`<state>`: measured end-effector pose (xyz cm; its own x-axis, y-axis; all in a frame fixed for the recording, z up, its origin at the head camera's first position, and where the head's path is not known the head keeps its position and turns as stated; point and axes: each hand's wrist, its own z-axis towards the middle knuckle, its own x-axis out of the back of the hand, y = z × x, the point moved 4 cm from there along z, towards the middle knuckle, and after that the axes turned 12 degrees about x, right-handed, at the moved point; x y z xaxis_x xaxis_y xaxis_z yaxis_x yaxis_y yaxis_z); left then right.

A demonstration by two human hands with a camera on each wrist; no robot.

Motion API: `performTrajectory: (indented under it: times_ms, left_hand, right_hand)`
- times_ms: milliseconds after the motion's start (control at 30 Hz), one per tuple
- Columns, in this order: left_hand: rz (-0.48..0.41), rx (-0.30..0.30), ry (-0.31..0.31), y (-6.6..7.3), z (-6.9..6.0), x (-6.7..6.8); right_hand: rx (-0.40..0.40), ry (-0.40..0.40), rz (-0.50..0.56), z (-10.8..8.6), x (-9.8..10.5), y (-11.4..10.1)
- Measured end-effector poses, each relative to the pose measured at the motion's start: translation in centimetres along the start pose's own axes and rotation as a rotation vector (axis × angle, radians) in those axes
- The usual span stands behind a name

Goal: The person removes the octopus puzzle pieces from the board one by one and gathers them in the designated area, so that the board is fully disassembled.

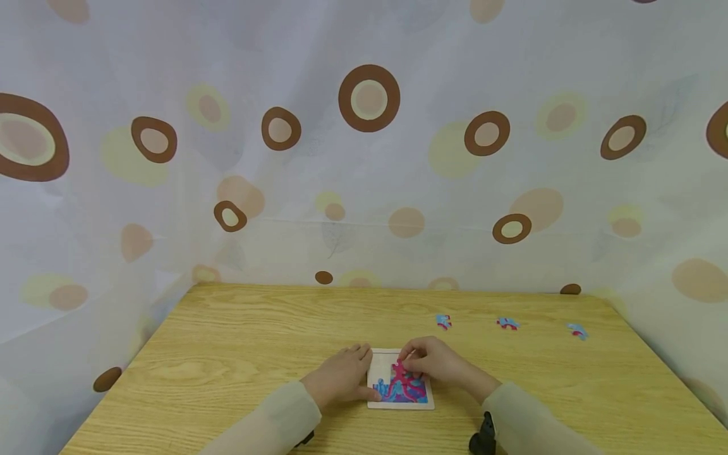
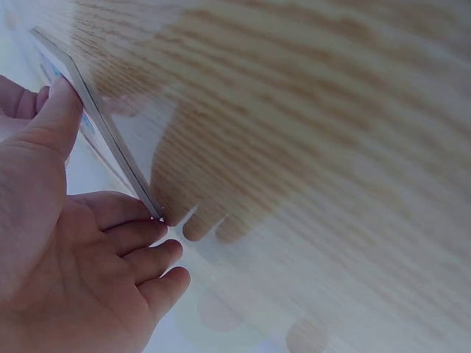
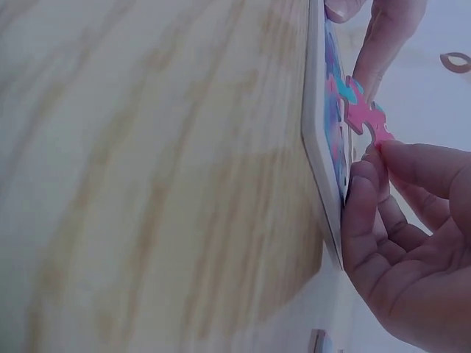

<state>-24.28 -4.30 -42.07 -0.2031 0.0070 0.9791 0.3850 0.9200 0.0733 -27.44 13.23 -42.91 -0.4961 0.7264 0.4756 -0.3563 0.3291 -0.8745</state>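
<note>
A small jigsaw puzzle board with a pale frame lies on the table, partly filled with blue, purple and pink pieces. Its upper left part shows bare backing. My right hand pinches a pink puzzle piece between thumb and fingers; in the right wrist view the piece stands tilted above the board. My left hand rests against the board's left side, the thumb on its lower left corner. In the left wrist view the fingers of this hand reach out along the frame edge.
Three loose puzzle pieces lie apart toward the back right of the wooden table: one nearest the middle, a second piece and a third piece. A patterned white curtain surrounds the table's back and sides.
</note>
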Motion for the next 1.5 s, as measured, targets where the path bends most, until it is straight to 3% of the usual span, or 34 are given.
performTrajectory:
  times_ms: [533, 967, 1133, 1333, 1500]
  left_hand:
    - [0.038, -0.005, 0.023, 0.0, 0.1, -0.3]
    - [-0.003, 0.004, -0.010, 0.0, 0.1, -0.1]
    - [-0.028, 0.033, -0.017, 0.1, 0.6, -0.2]
    - [0.092, 0.119, 0.035, 1.1, 1.4, -0.8]
    - [0.145, 0.171, 0.037, 1.6, 1.4, -1.0]
  right_hand:
    - [-0.027, -0.003, 0.081, -0.2, 0.1, 0.1]
    - [-0.029, -0.017, 0.108, -0.2, 0.2, 0.4]
    - [-0.026, -0.019, 0.108, -0.1, 0.3, 0.4]
    - [-0.024, -0.017, 0.092, -0.1, 0.3, 0.4]
    - [-0.016, -0.017, 0.088, -0.1, 0.1, 0.3]
